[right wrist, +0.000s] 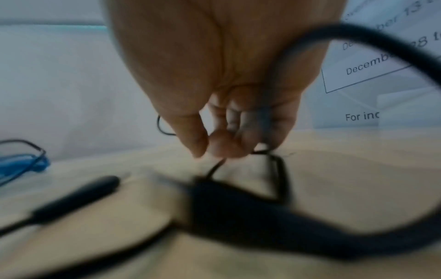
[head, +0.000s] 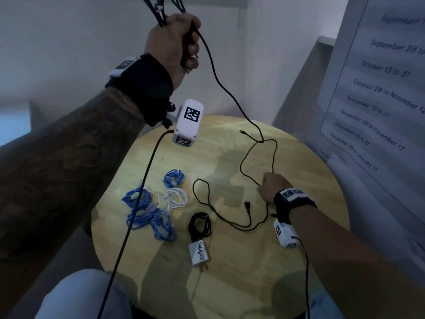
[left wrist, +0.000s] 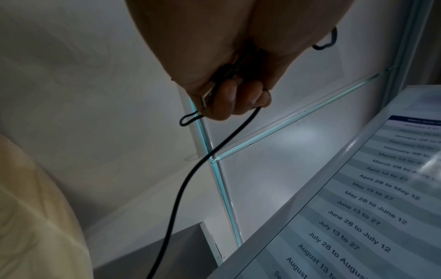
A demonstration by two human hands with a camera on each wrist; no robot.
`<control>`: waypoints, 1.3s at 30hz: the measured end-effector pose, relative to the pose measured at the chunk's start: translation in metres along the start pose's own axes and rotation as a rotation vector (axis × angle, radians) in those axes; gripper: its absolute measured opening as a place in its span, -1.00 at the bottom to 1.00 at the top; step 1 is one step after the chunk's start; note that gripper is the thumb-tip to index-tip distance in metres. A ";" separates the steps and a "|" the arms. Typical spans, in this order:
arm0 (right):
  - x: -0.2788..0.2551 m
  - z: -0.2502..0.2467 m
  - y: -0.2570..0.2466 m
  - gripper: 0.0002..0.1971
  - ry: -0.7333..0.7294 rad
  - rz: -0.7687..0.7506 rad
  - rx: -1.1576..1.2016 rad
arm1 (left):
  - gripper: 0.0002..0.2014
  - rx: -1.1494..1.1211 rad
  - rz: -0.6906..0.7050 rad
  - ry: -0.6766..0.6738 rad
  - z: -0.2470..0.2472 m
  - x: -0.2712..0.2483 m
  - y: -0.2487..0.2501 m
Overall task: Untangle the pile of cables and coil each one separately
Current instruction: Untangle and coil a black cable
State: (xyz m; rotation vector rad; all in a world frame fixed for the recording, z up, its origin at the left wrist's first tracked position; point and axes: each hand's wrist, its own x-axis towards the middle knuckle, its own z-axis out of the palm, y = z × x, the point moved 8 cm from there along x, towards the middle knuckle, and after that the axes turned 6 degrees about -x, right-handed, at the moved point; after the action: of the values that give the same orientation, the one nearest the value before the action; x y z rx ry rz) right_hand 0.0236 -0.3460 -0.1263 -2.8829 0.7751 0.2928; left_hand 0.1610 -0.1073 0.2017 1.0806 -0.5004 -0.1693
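Altogether four blue coils (head: 147, 210); one white coil (head: 176, 198)

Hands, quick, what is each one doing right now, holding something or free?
Left hand: raised, gripping coiled loops of the black cable.
Right hand: low over the table, pinching the same black cable's loose run.

— What carries everything?
— A round wooden desk (head: 299, 261), pale and light-grained.
— And to the right?
— A printed schedule sheet (head: 379, 88) listing date ranges, from September down to January, fixed on a grey panel that leans beside the desk.
— Behind?
— A white wall (head: 69, 42), and in the left wrist view a glass pane with greenish edges (left wrist: 298, 120) next to the same sheet.
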 end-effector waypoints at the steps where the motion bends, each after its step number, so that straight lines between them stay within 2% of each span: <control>1: -0.007 -0.010 -0.005 -0.67 0.060 -0.021 0.020 | -0.73 0.000 -0.012 -0.002 0.000 0.000 -0.004; 3: -0.030 -0.029 -0.035 -0.64 0.166 -0.209 0.116 | -0.74 0.009 -0.039 -0.005 0.002 -0.001 -0.013; 4: -0.047 -0.028 -0.056 -0.60 0.116 -0.350 0.128 | -0.75 0.013 -0.054 -0.004 0.003 -0.002 -0.018; 6: -0.085 -0.005 -0.093 -0.59 -0.086 -0.596 -0.029 | -0.75 0.022 -0.087 -0.002 0.006 -0.005 -0.028; 8: -0.097 0.019 -0.102 -0.70 -0.153 -0.704 -0.183 | -0.74 0.029 -0.116 -0.002 0.011 -0.008 -0.035; 9: -0.089 0.022 -0.095 -0.75 -0.137 -0.675 -0.182 | -0.74 0.029 -0.126 -0.004 0.012 -0.009 -0.037; 11: -0.062 0.019 -0.072 -0.78 -0.097 -0.519 -0.133 | -0.73 0.026 -0.140 -0.012 0.014 -0.010 -0.038; 14: -0.033 0.004 -0.046 -0.75 -0.004 -0.338 -0.091 | -0.73 0.037 -0.161 -0.036 0.016 -0.016 -0.039; 15: -0.029 -0.007 -0.042 -0.70 0.066 -0.293 -0.030 | -0.73 0.042 -0.167 -0.046 0.017 -0.017 -0.040; 17: -0.031 -0.034 -0.039 -0.42 0.188 -0.232 0.263 | -0.73 0.040 -0.176 -0.064 0.020 -0.020 -0.040; 18: -0.032 -0.047 -0.044 -0.29 0.206 -0.225 0.434 | -0.73 0.030 -0.181 -0.068 0.022 -0.022 -0.040; 20: -0.034 -0.070 -0.064 -0.20 0.203 -0.277 0.655 | -0.74 -0.003 -0.190 -0.071 0.025 -0.025 -0.037; 22: -0.031 -0.087 -0.086 -0.31 0.222 -0.325 0.692 | -0.74 -0.035 -0.191 -0.083 0.032 -0.027 -0.032; 25: -0.020 -0.104 -0.101 -0.79 0.284 -0.340 0.732 | -0.75 -0.044 -0.157 -0.104 0.035 -0.030 -0.016; 26: -0.018 -0.110 -0.101 -0.88 0.300 -0.336 0.752 | -0.75 -0.038 -0.143 -0.107 0.033 -0.030 -0.010; 29: -0.012 -0.124 -0.082 -0.83 0.334 -0.269 0.815 | -0.75 0.028 -0.100 -0.076 0.022 -0.029 0.005; 33: -0.015 -0.141 -0.059 -0.74 0.373 -0.251 0.577 | -0.73 0.223 -0.046 -0.009 0.005 -0.033 0.009; 37: -0.022 -0.147 -0.045 -0.67 0.283 -0.269 0.459 | -0.72 0.339 -0.021 0.007 -0.002 -0.040 0.006; 39: -0.026 -0.148 -0.037 -0.65 0.285 -0.230 0.286 | -0.71 0.399 -0.020 0.009 -0.005 -0.042 0.004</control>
State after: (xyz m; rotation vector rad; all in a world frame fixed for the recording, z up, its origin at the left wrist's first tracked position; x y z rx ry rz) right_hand 0.0424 -0.3297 0.0261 -2.7300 0.4675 -0.2408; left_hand 0.1256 -0.0862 0.1901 1.4751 -0.5280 -0.0826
